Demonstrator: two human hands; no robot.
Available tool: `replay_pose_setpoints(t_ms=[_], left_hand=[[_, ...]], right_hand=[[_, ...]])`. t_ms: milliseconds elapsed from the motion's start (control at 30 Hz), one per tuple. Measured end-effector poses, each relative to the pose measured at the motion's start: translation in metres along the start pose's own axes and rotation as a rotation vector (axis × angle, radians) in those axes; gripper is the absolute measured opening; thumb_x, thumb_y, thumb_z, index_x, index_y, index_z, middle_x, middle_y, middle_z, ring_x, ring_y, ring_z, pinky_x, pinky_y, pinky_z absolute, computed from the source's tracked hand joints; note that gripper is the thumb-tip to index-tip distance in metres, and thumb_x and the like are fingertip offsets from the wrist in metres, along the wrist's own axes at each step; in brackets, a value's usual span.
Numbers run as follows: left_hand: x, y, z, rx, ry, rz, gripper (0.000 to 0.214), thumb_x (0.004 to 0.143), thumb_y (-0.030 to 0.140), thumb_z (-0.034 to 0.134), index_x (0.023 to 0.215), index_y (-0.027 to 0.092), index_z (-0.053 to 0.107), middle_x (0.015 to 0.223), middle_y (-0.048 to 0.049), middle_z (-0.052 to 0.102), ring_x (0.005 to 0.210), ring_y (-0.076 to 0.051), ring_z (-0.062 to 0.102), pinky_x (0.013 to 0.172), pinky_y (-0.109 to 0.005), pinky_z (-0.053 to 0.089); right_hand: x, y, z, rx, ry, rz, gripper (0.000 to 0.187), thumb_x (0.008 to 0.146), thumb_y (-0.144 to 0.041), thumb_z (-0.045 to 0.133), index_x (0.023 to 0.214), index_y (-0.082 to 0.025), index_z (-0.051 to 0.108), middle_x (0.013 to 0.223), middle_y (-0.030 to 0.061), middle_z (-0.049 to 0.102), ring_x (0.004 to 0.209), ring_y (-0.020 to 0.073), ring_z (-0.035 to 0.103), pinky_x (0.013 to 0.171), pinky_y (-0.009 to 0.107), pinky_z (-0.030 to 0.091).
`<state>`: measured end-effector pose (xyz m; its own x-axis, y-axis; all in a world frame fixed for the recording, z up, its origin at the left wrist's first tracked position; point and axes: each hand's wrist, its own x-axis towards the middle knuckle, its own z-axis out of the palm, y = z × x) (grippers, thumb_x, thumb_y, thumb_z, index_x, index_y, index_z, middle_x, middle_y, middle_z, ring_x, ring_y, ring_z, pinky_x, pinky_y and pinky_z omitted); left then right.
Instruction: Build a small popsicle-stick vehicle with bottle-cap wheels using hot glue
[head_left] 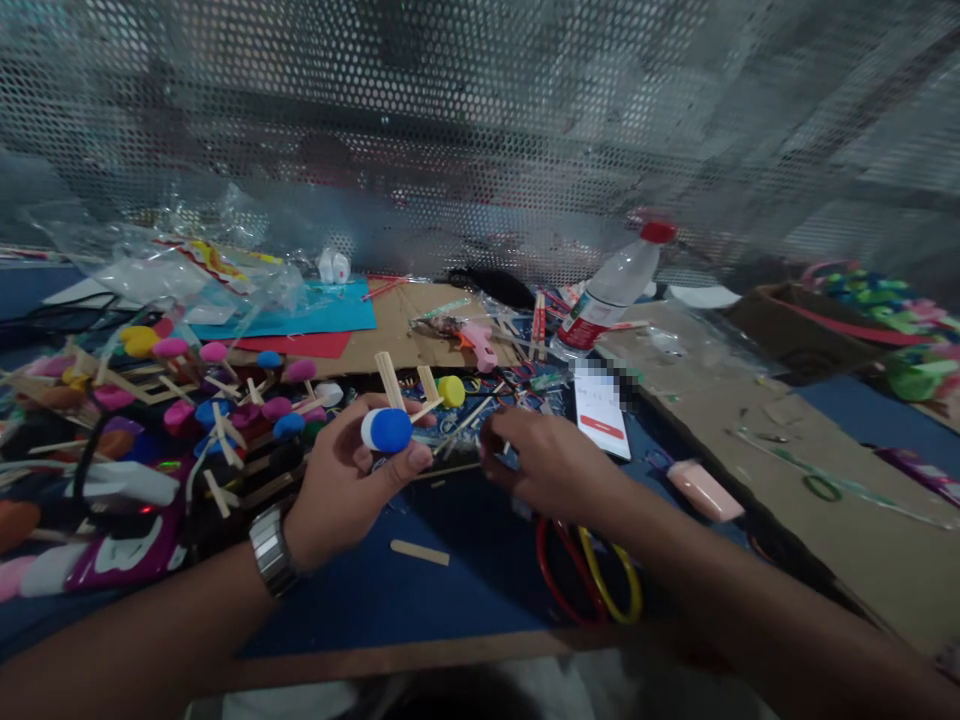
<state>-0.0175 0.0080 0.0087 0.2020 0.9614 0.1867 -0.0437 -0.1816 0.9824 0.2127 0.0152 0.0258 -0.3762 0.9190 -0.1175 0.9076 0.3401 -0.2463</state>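
Over blue table (480, 600), left hand (341, 485) holds blue-and-white piece (388, 430).

Right hand (551, 455): contents unverified.
Fingers (517, 422) obscure any held item; phone display (598, 405) partly pixelated; both forearms (180, 630) cut off.

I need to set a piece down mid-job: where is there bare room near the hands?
Blue tabletop lies bare between the loose flat stick and the red-and-yellow handles, and from that stick across to the watch. It is crowded left of the left hand, with coloured pieces, and beyond the right hand, around the pink glue gun and phone.
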Motion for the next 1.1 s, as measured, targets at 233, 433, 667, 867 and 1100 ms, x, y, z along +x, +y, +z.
replay_pose_setpoints(t_ms=[233,433,667,867,1100], left_hand=[[-0.005,0.002,0.001,-0.018,-0.162,-0.032,0.045,0.083,0.055,0.076,0.103,0.016,0.068,0.095,-0.0108,0.078,0.075,-0.021,0.074,0.066,-0.029,0.057],[-0.009,0.004,0.001,0.134,-0.344,-0.099,0.039,0.08,0.046,0.078,0.102,0.017,0.063,0.081,-0.0069,0.074,0.076,-0.022,0.071,0.071,-0.032,0.057],[-0.009,0.006,0.004,0.464,-0.545,-0.08,0.031,0.081,0.047,0.075,0.094,0.021,0.065,0.08,-0.0012,0.071,0.07,-0.018,0.066,0.067,-0.029,0.051],[-0.008,0.005,0.01,0.576,-0.654,0.004,0.023,0.085,0.046,0.072,0.091,0.023,0.071,0.082,0.0007,0.076,0.071,-0.017,0.068,0.067,-0.027,0.046],[-0.014,0.0,0.011,0.739,-0.602,0.085,0.017,0.091,0.039,0.064,0.099,0.024,0.068,0.091,0.0008,0.077,0.081,-0.021,0.071,0.072,-0.03,0.044]], right_hand=[[-0.006,0.017,-0.012,-0.043,0.017,0.021,0.005,0.087,-0.02,0.062,0.088,-0.021,0.067,0.092,0.0071,0.073,0.081,0.0216,0.066,0.069,0.03,0.039],[-0.015,0.021,-0.004,0.028,-0.094,-0.05,0.008,0.09,-0.021,0.059,0.089,-0.02,0.067,0.097,0.0081,0.073,0.083,0.0222,0.067,0.073,0.031,0.043],[-0.021,0.092,-0.013,0.035,0.341,0.282,0.014,0.084,-0.017,0.054,0.089,-0.022,0.067,0.078,0.0044,0.071,0.069,0.0211,0.062,0.067,0.031,0.039],[-0.017,0.123,-0.016,0.013,0.352,0.445,0.014,0.078,-0.014,0.053,0.072,-0.022,0.062,0.06,0.0021,0.062,0.055,0.019,0.053,0.057,0.03,0.033],[-0.02,0.105,-0.006,-0.027,0.345,0.356,0.017,0.083,-0.016,0.053,0.089,-0.022,0.068,0.081,0.0048,0.073,0.067,0.0207,0.061,0.064,0.03,0.039]])
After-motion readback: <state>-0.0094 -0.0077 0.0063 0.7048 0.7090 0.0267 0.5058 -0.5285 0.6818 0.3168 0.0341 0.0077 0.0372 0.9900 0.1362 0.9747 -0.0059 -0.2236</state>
